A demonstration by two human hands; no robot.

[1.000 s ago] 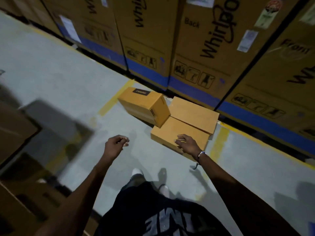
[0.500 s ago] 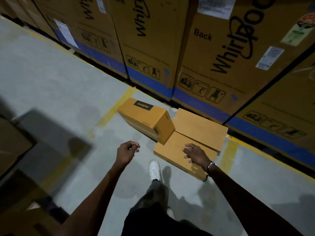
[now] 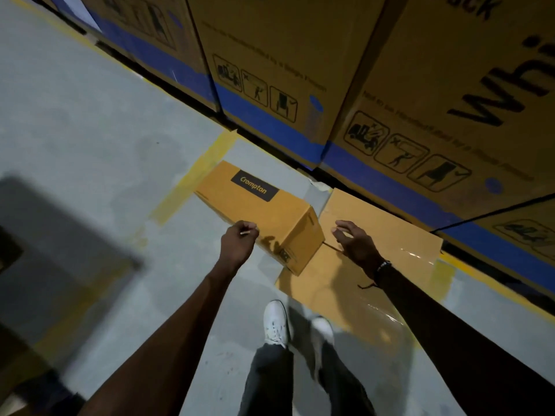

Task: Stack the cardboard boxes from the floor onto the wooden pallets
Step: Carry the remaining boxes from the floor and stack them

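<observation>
I have one view only, from the head, looking steeply down and forward at the floor [image 3: 90,121]. It sits close over the boxes [image 3: 264,211], my shoes [image 3: 274,324] at the near edge, tall cartons [image 3: 300,55] filling the far right.

Large cartons [image 3: 300,55] cropped, print perhaps blurred

Three cardboard boxes on the grey floor. The Crompton box [image 3: 255,210], tan with a dark label reading "Crompton" on its top face, sits skewed, its near end lying over the edge of the near flat box [image 3: 330,295]. Behind that, the far flat box [image 3: 387,232] lies low, close to the tall cartons. Clear tape glints on both flat boxes.
</observation>
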